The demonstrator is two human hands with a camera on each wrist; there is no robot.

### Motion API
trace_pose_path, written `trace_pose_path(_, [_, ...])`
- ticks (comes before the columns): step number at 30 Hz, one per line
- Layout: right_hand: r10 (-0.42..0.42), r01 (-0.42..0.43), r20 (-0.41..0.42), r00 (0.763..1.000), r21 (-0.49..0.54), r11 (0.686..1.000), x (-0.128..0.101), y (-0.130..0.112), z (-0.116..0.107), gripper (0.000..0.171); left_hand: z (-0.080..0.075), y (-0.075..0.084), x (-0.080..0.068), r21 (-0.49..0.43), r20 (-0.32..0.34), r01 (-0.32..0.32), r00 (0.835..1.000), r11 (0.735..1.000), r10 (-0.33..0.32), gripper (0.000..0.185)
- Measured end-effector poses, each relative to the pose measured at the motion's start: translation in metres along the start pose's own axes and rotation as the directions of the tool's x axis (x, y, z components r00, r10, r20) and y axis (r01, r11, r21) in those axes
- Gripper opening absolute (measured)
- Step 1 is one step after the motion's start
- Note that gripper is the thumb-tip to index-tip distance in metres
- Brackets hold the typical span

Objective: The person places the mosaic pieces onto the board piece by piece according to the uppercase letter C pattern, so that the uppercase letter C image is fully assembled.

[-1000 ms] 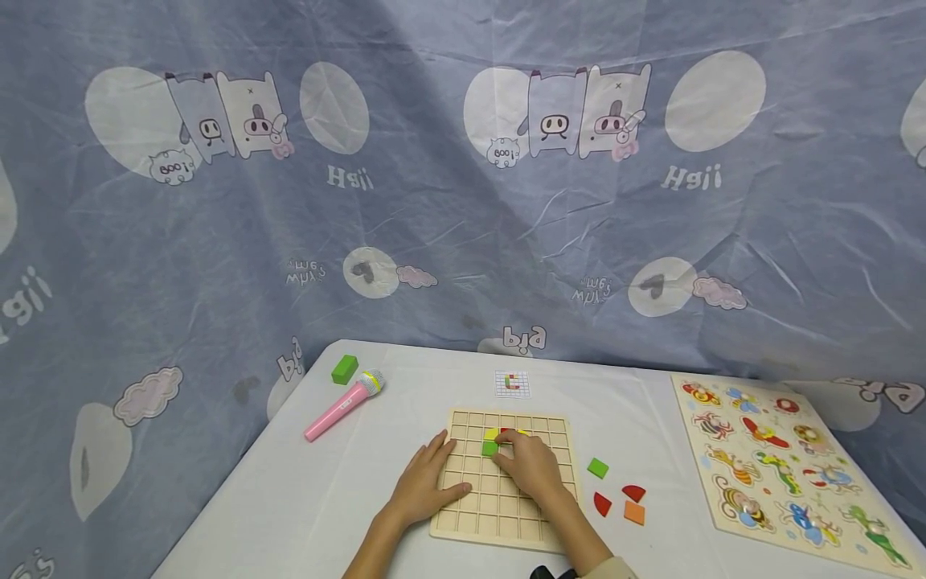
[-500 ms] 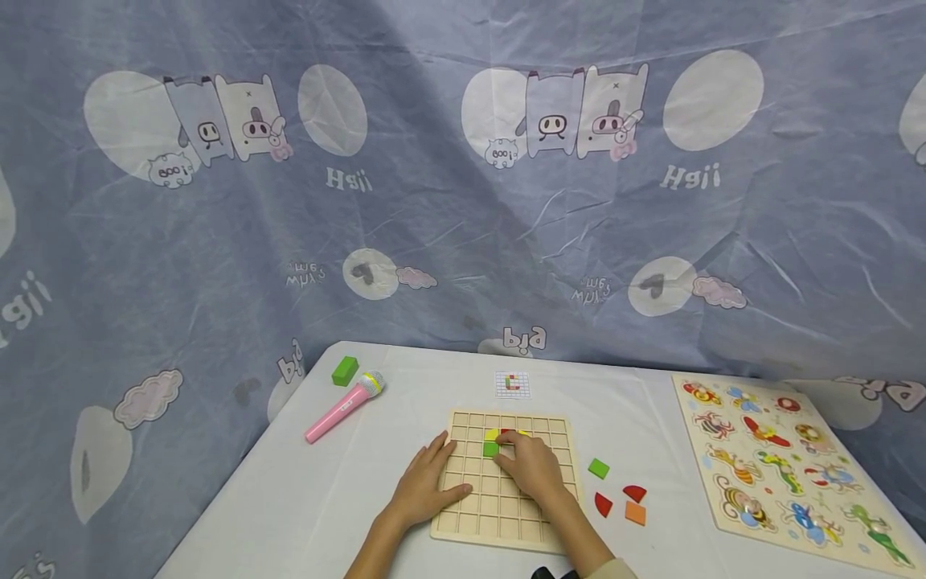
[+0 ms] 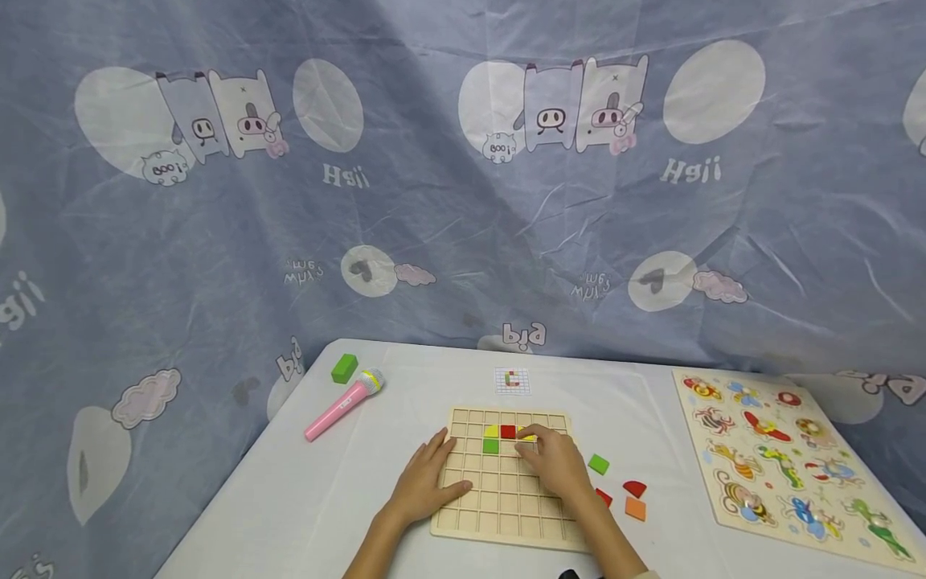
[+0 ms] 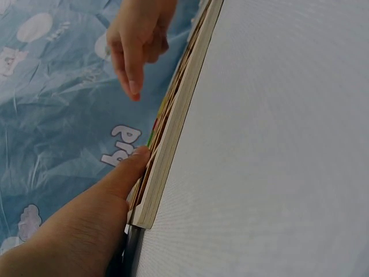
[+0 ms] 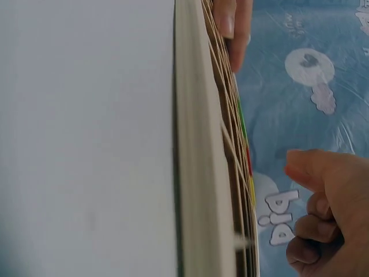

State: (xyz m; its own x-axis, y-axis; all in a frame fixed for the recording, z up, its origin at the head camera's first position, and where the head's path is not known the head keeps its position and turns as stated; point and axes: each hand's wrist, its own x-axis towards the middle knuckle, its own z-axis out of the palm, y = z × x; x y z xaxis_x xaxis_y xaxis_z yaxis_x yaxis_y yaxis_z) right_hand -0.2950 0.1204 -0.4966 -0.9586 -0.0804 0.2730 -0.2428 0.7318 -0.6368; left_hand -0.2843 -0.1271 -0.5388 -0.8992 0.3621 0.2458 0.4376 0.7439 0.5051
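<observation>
I see the wooden grid board point(image 3: 506, 490) lying flat near the front edge of the white tabletop point(image 3: 405, 402), with four small tiles seated in its upper rows: a yellow tile point(image 3: 491, 432), a red tile point(image 3: 508, 432) just at its 3 o'clock, another yellow tile point(image 3: 526, 435) beyond that, and a green tile point(image 3: 490, 446) at 6 o'clock of the first yellow one. My right hand point(image 3: 557, 466) hovers over the board at 4 o'clock of these tiles, fingers point(image 3: 530, 440) loosely curled and gripping nothing; their tips are at the second yellow tile, though I cannot tell whether they touch it. My left hand point(image 3: 427, 478) lies flat on the board's left edge at 9 o'clock, fingers straight and spread, holding nothing.

Off the board at 3 o'clock lie a loose green tile point(image 3: 597, 463), two red quarter-circle pieces point(image 3: 634, 488) and an orange tile point(image 3: 635, 508). A small pattern card point(image 3: 512, 380) sits at 12 o'clock. Farther at 3 o'clock lies an insect puzzle board point(image 3: 781, 462). At 10 o'clock are a pink toy microphone point(image 3: 342, 404) and a green block point(image 3: 344, 368). A blue printed cloth point(image 3: 463, 185) hangs behind.
</observation>
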Motion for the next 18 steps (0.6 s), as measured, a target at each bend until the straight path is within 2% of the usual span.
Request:
trace_pose_path(10, [0.086,-0.088,-0.037,0.996,-0.054,0.995,-0.016,0.035,-0.035,0.023,0.003,-0.001,0.0,-0.001,-0.013,-0.015,1.0,1.0,0.015,0.08])
trace_pose_path(18, [0.127,-0.13,-0.036,0.991,-0.1,0.986,-0.027,0.053,-0.048,0.03,0.001,-0.002,0.001,-0.003,-0.01,-0.003,1.0,1.0,0.003,0.081])
